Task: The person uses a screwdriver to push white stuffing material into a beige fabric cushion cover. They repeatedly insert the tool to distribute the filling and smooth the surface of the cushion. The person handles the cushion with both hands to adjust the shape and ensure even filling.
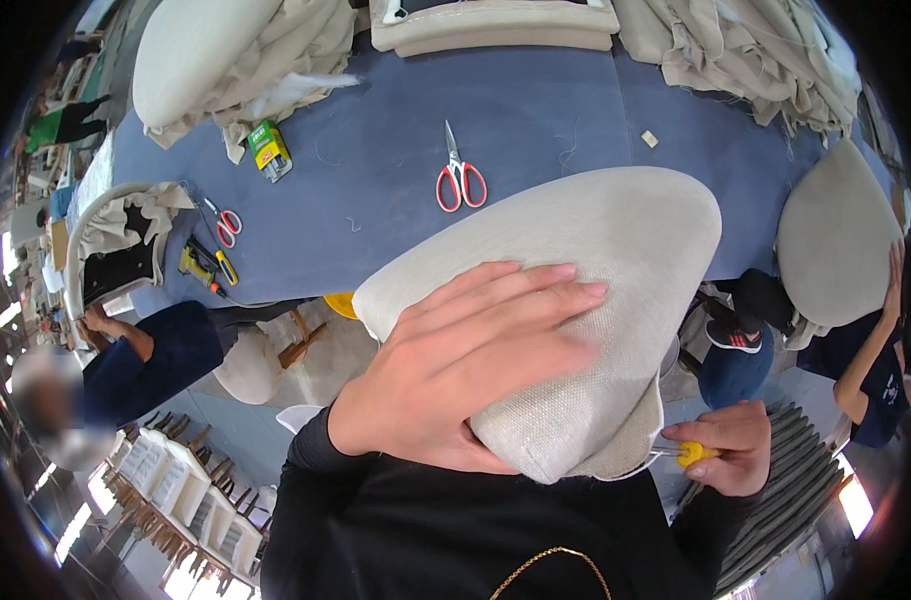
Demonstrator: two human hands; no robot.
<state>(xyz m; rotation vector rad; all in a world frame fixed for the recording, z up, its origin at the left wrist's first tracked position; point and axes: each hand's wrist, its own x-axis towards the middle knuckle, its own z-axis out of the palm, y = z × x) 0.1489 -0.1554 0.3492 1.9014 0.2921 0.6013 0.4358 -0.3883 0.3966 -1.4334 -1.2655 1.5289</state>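
Observation:
A beige fabric-covered cushion panel (636,230) is tilted between the table's near edge and my body. My left hand (466,360) lies across its face, fingers stretched over the cloth and slightly blurred; the thumb side is near the panel's lower edge. At the right, a loose fabric flap (631,435) folds at the panel's edge. There my right hand (726,450) is closed round a small yellow-handled tool (694,455) with a thin metal shaft. The shaft points at the flap, but its tip is hard to make out. Red-handled scissors (461,180) lie beyond the panel.
On the blue-grey table (376,130) are a green-yellow box (269,150), a staple gun (201,265) and smaller scissors (228,225). Piles of beige covers (246,60) stand at the back. A person at left (156,350) and another at right (871,370) handle similar panels.

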